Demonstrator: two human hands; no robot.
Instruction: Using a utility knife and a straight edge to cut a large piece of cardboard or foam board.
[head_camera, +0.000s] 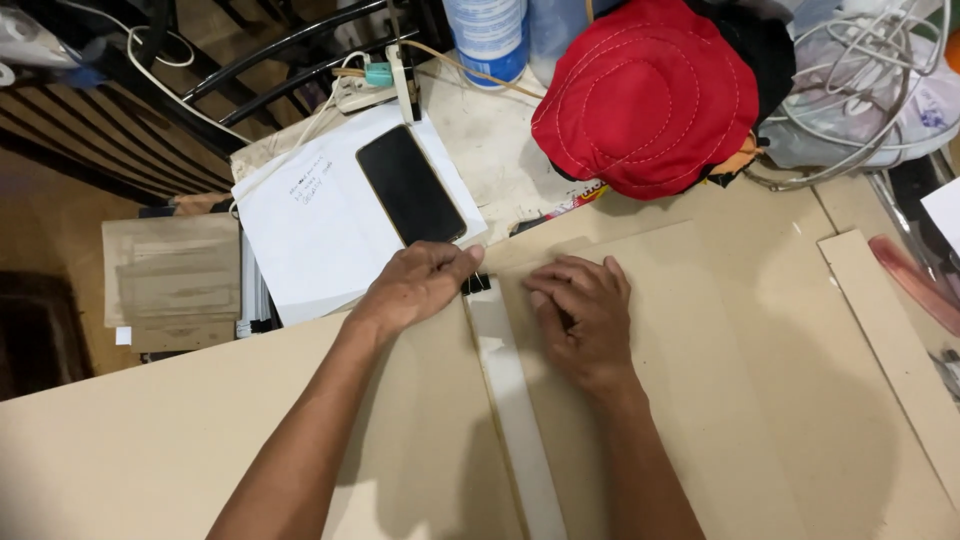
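Observation:
A long white ruler (515, 400) lies across a large tan cardboard sheet (720, 380) on the table, running from the front toward the far edge. My left hand (415, 285) presses down on the ruler's far end, fingers bent over a small black part there. My right hand (580, 315) rests on the cardboard just right of the ruler with fingers curled; something thin may be in it, but it is hidden.
A black phone (410, 185) lies on white paper (310, 235) beyond my left hand. A red stitched hat (645, 95) sits at the back, with tangled white cables (870, 100) at right. A loose cardboard strip (895, 340) lies at the right edge.

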